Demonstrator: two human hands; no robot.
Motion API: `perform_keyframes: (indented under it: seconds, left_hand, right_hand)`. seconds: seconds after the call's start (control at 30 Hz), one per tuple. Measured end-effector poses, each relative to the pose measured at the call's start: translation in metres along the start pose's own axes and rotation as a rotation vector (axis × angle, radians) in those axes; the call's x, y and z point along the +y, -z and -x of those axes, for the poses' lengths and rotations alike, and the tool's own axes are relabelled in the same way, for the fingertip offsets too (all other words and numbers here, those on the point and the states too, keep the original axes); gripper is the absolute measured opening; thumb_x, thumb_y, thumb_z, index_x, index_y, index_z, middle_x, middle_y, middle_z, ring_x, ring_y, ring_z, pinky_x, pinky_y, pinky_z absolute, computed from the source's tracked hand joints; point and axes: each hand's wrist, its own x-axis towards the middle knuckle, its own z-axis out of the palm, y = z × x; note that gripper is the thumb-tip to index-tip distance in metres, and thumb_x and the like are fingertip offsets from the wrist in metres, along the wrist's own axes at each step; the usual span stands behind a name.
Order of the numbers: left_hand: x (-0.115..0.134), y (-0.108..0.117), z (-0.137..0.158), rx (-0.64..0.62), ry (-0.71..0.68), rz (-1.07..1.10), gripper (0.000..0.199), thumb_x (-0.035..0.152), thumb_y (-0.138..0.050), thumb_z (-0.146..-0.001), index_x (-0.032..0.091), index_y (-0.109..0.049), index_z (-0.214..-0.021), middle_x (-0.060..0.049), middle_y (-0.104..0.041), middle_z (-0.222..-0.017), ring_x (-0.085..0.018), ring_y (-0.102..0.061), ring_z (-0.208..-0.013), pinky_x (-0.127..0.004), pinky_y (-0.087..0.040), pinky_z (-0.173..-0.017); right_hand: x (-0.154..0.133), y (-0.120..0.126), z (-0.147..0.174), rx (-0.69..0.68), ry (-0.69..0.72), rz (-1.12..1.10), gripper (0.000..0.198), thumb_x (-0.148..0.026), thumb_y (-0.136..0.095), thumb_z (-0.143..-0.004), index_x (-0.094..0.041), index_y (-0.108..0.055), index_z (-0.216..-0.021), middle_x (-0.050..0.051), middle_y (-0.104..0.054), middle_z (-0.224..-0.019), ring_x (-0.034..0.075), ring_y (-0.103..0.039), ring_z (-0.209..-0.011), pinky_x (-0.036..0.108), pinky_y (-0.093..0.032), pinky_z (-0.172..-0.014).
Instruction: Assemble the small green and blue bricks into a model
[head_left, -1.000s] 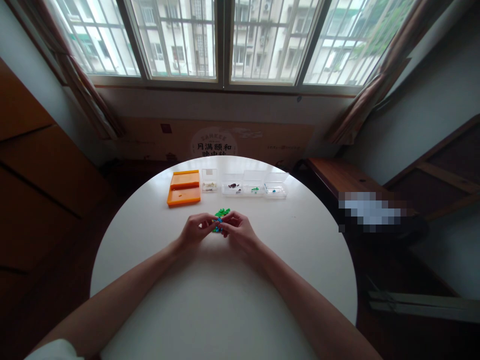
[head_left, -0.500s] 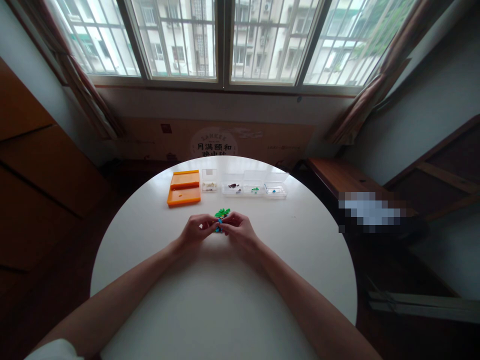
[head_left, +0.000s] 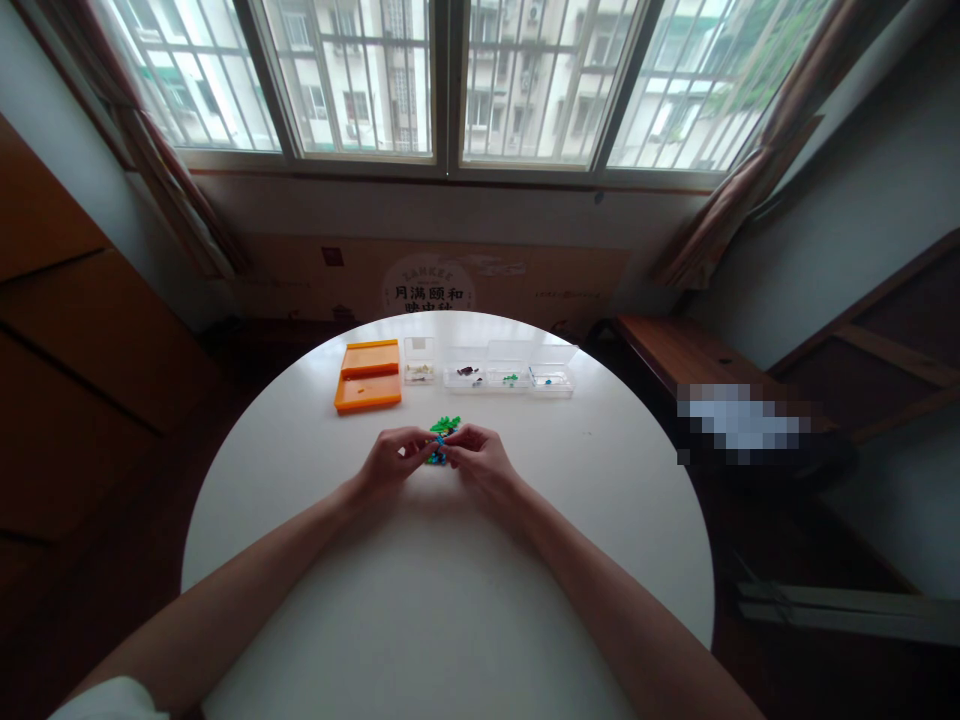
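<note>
A small building-block model [head_left: 446,426], green on top with blue and dark pieces lower down, is at the middle of the white round table [head_left: 442,600]. My left hand [head_left: 397,456] grips its left side, thumb and fingers pinched together. From the right, my right hand [head_left: 478,456] pinches it too, and the fingertips of both hands nearly meet over a blue part. My fingers hide much of the model's middle, and its single pieces are too small to make out.
Beyond my hands lies an open orange case [head_left: 369,390] with a small piece inside. Beside it stand a clear box [head_left: 419,374] of pale pieces and a clear compartment box [head_left: 486,378] with dark, green and blue pieces. A wooden bench [head_left: 675,350] is at the right.
Both hands stay in place around the model. The fingertips have shifted only very slightly, and a little more of the model's lower part shows.
</note>
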Motion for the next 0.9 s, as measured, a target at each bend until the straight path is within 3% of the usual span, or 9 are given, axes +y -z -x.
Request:
perform_keyframes:
  seconds: [0.33, 0.53, 0.63, 0.77, 0.9]
  left_hand:
    - [-0.0035, -0.0006, 0.0011, 0.017, 0.045, 0.013, 0.019, 0.029, -0.062, -0.081, 0.012, -0.069, -0.087, -0.003, -0.064, -0.063, -0.007, -0.053, -0.048, -0.016, -0.044, -0.047]
    - [-0.0014, -0.0003, 0.0018, 0.033, 0.099, -0.006, 0.017, 0.029, -0.064, -0.079, 0.013, -0.065, -0.085, 0.001, -0.058, -0.057, -0.007, -0.052, -0.046, -0.015, -0.043, -0.046]
    - [0.0006, 0.0001, 0.0019, 0.027, 0.099, 0.013, 0.018, 0.031, -0.062, -0.08, 0.013, -0.063, -0.078, -0.001, -0.061, -0.063, -0.007, -0.053, -0.047, -0.015, -0.043, -0.045]
    - [0.0036, 0.0007, 0.0004, 0.021, 0.051, 0.085, 0.018, 0.03, -0.059, -0.082, 0.012, -0.063, -0.081, -0.006, -0.065, -0.08, -0.007, -0.057, -0.053, -0.016, -0.046, -0.046]
    - [0.0049, 0.0012, -0.0013, 0.031, 0.0, 0.109, 0.017, 0.028, -0.059, -0.082, 0.012, -0.065, -0.083, -0.008, -0.066, -0.084, -0.008, -0.059, -0.056, -0.018, -0.05, -0.05]
  right_hand:
    - [-0.0021, -0.0006, 0.0007, 0.011, -0.009, 0.009, 0.029, -0.033, -0.082, -0.053, -0.015, -0.065, -0.068, 0.0, -0.062, -0.057, 0.01, -0.054, -0.048, 0.023, -0.042, -0.047]
    - [-0.0036, -0.001, 0.0011, 0.019, -0.018, 0.016, 0.026, -0.031, -0.081, -0.055, -0.014, -0.065, -0.068, 0.0, -0.062, -0.056, 0.009, -0.054, -0.048, 0.022, -0.043, -0.048]
    - [-0.0038, -0.0014, 0.0011, 0.022, -0.019, 0.02, 0.026, -0.03, -0.081, -0.054, -0.014, -0.065, -0.068, 0.0, -0.062, -0.056, 0.01, -0.054, -0.048, 0.023, -0.043, -0.047]
    - [-0.0032, -0.0006, 0.0008, 0.018, -0.011, 0.029, 0.025, -0.031, -0.079, -0.056, -0.015, -0.065, -0.069, 0.0, -0.062, -0.056, 0.009, -0.053, -0.048, 0.022, -0.043, -0.047]
    - [-0.0032, 0.0004, 0.0011, 0.017, -0.008, 0.04, 0.026, -0.034, -0.079, -0.056, -0.015, -0.066, -0.069, 0.0, -0.062, -0.058, 0.01, -0.054, -0.049, 0.022, -0.044, -0.046]
